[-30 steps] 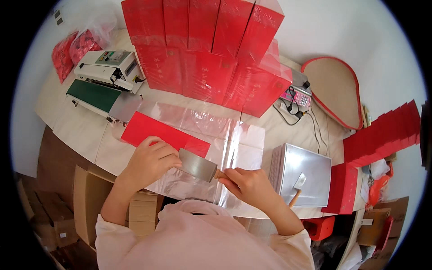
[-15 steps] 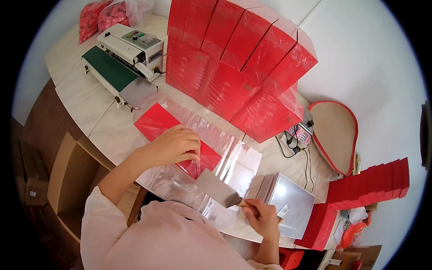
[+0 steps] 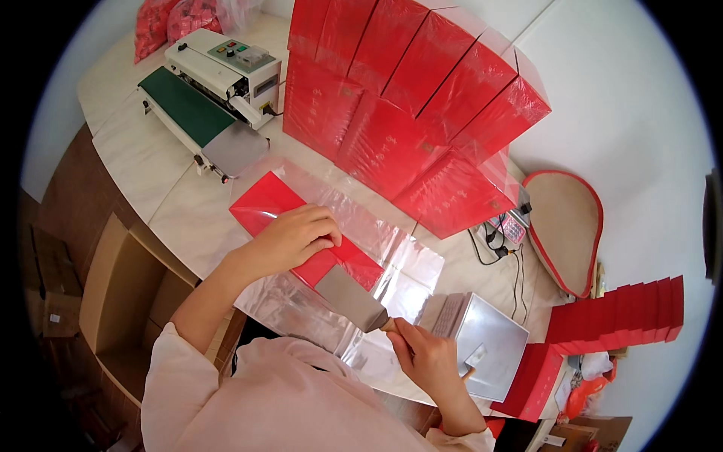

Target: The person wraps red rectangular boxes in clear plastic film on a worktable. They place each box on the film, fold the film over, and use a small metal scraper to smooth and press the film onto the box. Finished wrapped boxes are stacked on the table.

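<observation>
A long red box [image 3: 271,197] lies slantwise on the table, partly covered by clear plastic film [image 3: 282,305] that spreads out on both sides of it. Across the middle of the box rests my left hand [image 3: 301,235], its fingers curled and pressed down on the box; whether film is pinched under them I cannot tell. My right hand [image 3: 423,354] is closed round the handle of a putty knife [image 3: 350,297]. The wide metal blade lies low over the near end of the box, its tip beside my left fingers.
Tall stacks of film-wrapped red boxes [image 3: 384,143] stand behind the work. A band sealer [image 3: 188,105] with a green belt is at the far left. To the right are a metal-topped scale [image 3: 489,346] and more red boxes [image 3: 614,316]. An open carton [image 3: 124,301] sits below, left.
My right hand has moved the putty knife slightly up and left, so the blade now overlaps the near end of the red box. My left hand stays on the box.
</observation>
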Available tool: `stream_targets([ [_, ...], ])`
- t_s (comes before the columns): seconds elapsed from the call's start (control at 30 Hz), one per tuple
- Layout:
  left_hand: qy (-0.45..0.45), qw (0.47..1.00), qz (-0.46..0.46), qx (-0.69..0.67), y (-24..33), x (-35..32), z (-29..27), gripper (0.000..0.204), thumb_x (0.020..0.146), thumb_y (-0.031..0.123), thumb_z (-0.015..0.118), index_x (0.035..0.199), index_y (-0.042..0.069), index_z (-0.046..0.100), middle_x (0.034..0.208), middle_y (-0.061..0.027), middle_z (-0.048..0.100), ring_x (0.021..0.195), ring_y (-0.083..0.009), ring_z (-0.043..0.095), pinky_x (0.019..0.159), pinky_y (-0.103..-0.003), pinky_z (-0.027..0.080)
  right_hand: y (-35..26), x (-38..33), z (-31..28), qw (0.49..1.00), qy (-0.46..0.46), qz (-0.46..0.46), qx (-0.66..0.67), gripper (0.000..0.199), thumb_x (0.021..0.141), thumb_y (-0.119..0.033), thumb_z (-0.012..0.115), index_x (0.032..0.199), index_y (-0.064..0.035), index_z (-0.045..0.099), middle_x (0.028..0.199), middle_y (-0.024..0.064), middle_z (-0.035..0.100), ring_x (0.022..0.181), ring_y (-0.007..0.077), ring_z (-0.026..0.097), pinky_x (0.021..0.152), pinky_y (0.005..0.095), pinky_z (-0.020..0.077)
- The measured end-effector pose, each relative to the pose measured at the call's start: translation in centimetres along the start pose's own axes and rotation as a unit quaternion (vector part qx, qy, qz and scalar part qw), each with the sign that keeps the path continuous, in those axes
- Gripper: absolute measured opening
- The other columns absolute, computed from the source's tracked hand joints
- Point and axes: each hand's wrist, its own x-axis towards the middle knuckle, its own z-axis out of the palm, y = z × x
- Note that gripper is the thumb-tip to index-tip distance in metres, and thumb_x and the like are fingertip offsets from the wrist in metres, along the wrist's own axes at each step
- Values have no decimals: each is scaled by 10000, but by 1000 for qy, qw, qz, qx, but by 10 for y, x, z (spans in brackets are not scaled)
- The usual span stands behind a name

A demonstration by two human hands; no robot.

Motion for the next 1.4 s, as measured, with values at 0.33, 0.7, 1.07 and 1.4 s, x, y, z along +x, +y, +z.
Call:
stream_targets([
  [0.33,-11,1000,-10,8,3,0,-4,49,843,43,657,873,37,618,943,-72,605,928,-266,589,818,-360,481,4,2,0,1000,-23,3,-1,175,908,-249,665,983,-92,647,572,41,592,416,239,541,368,354,381],
  [0.7,-11,1000,-9,12,4,0,-3,64,829,29,667,869,37,618,936,-75,601,916,-268,587,806,-360,482,4,-39,-18,1000,-15,20,-8,181,892,-240,683,991,-91,656,600,37,599,439,230,554,390,343,404],
  [1.07,3,998,-32,61,15,5,-2,161,819,90,698,956,49,623,977,-97,601,954,-293,584,830,-377,480,33,-4,-7,999,38,0,16,183,903,-274,672,961,-101,680,614,33,605,476,243,579,411,351,427],
  [1.4,-15,979,93,178,33,44,-1,500,734,222,787,1184,87,613,1213,-92,576,1231,-302,469,1066,-438,353,37,20,-3,998,40,-11,41,192,935,-284,626,926,-97,668,599,42,606,477,254,573,422,367,420],
])
